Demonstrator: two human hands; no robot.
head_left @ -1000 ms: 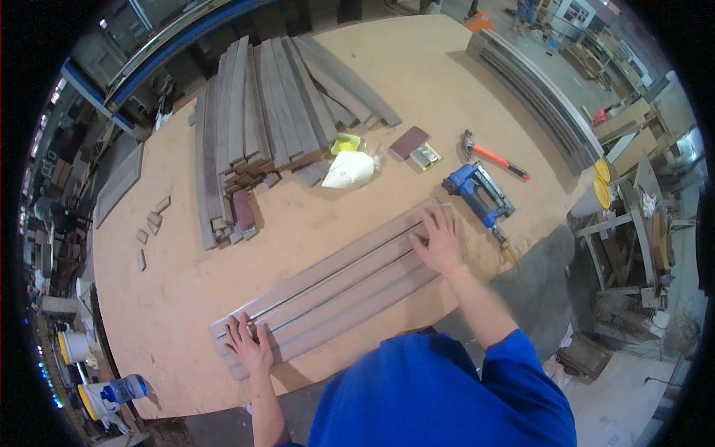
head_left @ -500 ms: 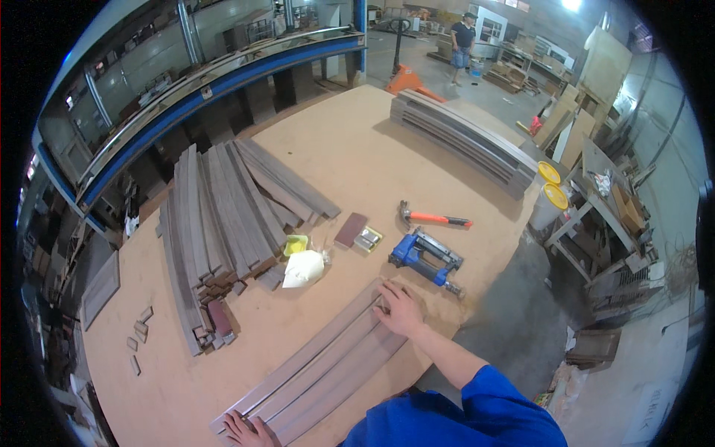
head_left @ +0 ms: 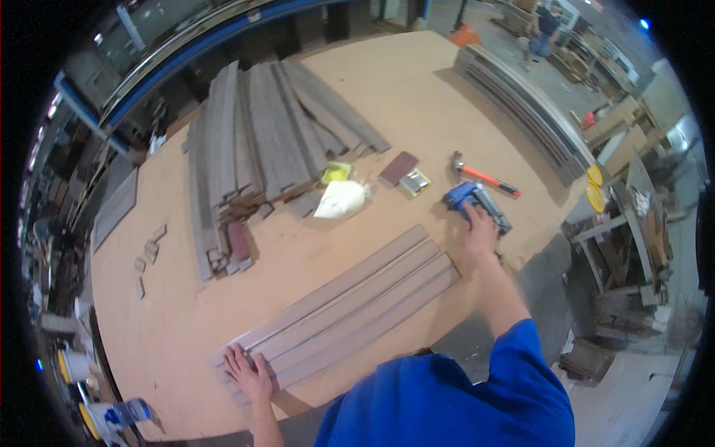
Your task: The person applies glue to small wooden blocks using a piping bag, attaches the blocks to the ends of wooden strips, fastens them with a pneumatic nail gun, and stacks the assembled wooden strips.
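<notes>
Several grey-brown wooden boards lie side by side at a slant on the table's near part, with narrow gaps between some of them. On their near-left end rests my left hand, flat with its fingers apart. My right hand is at the blue nail gun to the right of the boards, its fingers over the tool's handle and partly hiding it. Just beyond the nail gun lies a claw hammer with an orange and black handle.
A large stack of boards fills the table's far left. Nearby are a white bag, a yellow container, a dark red sanding block and small wood offcuts. Long strips line the far right. A person stands beyond.
My right hand has left the boards' far end and moved right onto the nail gun. My left hand stays on the near end. The whole view has shifted.
</notes>
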